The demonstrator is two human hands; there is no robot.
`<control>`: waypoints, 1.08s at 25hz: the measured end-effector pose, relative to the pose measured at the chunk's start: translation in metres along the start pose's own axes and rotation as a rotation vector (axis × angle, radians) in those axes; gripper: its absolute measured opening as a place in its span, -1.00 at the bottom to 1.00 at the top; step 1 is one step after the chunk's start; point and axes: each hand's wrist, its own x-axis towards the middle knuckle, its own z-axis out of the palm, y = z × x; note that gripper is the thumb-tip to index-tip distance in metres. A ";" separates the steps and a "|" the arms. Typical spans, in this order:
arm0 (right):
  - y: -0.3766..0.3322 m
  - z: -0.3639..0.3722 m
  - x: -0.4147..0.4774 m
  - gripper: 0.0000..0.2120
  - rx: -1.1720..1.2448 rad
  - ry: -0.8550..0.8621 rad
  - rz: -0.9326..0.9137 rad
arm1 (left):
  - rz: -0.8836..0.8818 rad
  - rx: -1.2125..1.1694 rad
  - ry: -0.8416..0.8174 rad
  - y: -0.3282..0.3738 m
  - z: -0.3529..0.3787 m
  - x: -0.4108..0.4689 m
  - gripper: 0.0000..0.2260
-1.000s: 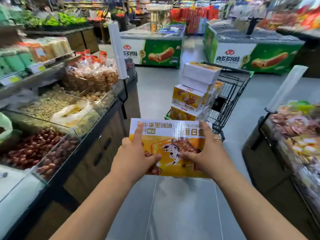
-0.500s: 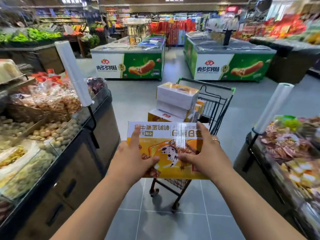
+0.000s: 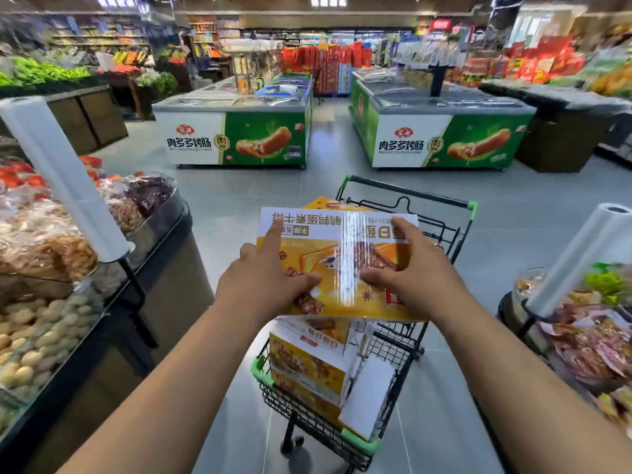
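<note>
Grey floor tiles and green-and-white chest freezers (image 3: 239, 138) lettered 肉多多烤肠 lie beyond a black wire shopping cart (image 3: 393, 343) with green corners. Just above its stacked cartons (image 3: 304, 364) sits a flat, glossy yellow-and-white cardboard box (image 3: 372, 248) with a clear plastic strap, its print upside down. The left grip (image 3: 263, 285) and right grip (image 3: 413, 278) clasp its side edges, thumbs and forefingers flat on top, arms outstretched.

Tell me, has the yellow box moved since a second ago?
Yes. The box went forward, toward the freezers: it was short of the cart, and now it hangs over it.
</note>
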 end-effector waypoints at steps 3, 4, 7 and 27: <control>-0.011 0.003 0.062 -0.06 0.012 0.052 0.029 | 0.051 0.009 -0.015 0.004 -0.001 0.077 -0.06; -0.013 0.002 0.082 -0.07 0.021 0.075 0.047 | 0.069 0.026 -0.026 0.008 -0.001 0.102 -0.07; -0.020 0.004 0.136 -0.10 0.006 0.114 0.074 | 0.109 0.065 -0.059 0.018 -0.003 0.170 -0.07; 0.017 0.033 0.275 -0.26 -0.045 -0.089 0.284 | 0.061 0.163 -0.165 0.027 0.039 0.306 -0.22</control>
